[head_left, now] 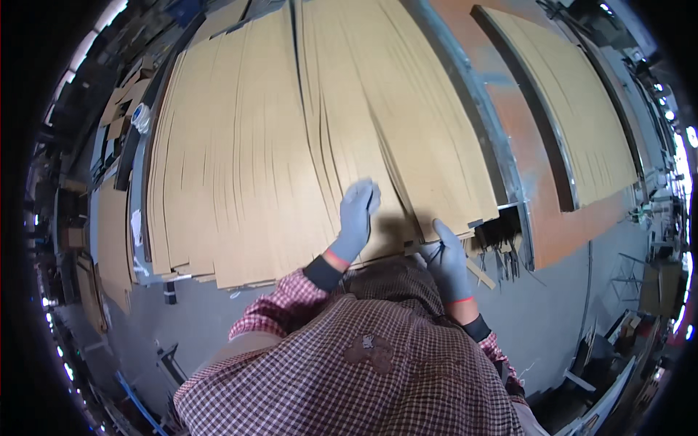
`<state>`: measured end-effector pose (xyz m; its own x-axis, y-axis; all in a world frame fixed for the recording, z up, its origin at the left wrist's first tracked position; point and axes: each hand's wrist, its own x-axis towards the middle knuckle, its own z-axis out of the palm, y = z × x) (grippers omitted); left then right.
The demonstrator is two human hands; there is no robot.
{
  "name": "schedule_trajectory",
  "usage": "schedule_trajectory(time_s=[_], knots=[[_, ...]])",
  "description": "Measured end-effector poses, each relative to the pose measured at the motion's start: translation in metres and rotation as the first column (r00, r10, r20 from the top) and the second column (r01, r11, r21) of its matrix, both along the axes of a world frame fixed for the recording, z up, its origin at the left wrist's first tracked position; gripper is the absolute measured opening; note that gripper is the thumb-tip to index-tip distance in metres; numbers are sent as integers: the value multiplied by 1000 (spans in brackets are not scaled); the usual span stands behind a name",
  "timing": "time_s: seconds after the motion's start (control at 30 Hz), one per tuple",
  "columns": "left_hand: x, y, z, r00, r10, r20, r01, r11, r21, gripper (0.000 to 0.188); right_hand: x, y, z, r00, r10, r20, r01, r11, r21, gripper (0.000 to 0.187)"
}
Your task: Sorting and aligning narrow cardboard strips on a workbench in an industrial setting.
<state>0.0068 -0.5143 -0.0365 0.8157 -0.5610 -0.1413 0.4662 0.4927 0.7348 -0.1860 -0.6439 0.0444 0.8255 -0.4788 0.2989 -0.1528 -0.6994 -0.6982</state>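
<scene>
Long tan cardboard sheets [254, 167] lie side by side and overlapping in front of me, with dark gaps between some of them. My left hand [356, 214], in a grey glove, is over the middle sheets with its fingers together and curled; nothing shows in it. At the near edge, my right hand [446, 261], also gloved, grips the corner of a cardboard sheet [436, 167]. Its thumb is up along the sheet's edge, while the other fingers are partly hidden. A narrow dark gap runs away from that corner between two sheets.
A blue-grey metal rail [472, 87] borders the sheets on the right. Beyond it, an orange-brown surface [552, 243] carries another cardboard stack [574, 102] between dark rails. Thin dark strips [505, 251] hang below the near right edge. A white roll [140, 118] sits at the left.
</scene>
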Motion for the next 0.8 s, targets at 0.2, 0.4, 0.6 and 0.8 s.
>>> schedule_trajectory(time_s=[0.2, 0.4, 0.6, 0.8], knots=[[4, -49, 43, 715, -573, -401, 345, 788, -511, 86, 24, 1, 50, 991, 86, -106, -71, 988, 137, 40], [-5, -75, 43, 830, -464, -311, 262, 816, -516, 94, 38, -1, 62, 965, 53, 257, -163, 890, 426, 40], [-34, -146, 41, 834, -507, 217, 547, 811, -206, 72, 52, -20, 114, 952, 144, 272, -196, 965, 174, 39], [56, -196, -57, 689, -632, 356, 708, 692, -141, 56, 52, -17, 136, 991, 134, 0, -134, 990, 53, 27]])
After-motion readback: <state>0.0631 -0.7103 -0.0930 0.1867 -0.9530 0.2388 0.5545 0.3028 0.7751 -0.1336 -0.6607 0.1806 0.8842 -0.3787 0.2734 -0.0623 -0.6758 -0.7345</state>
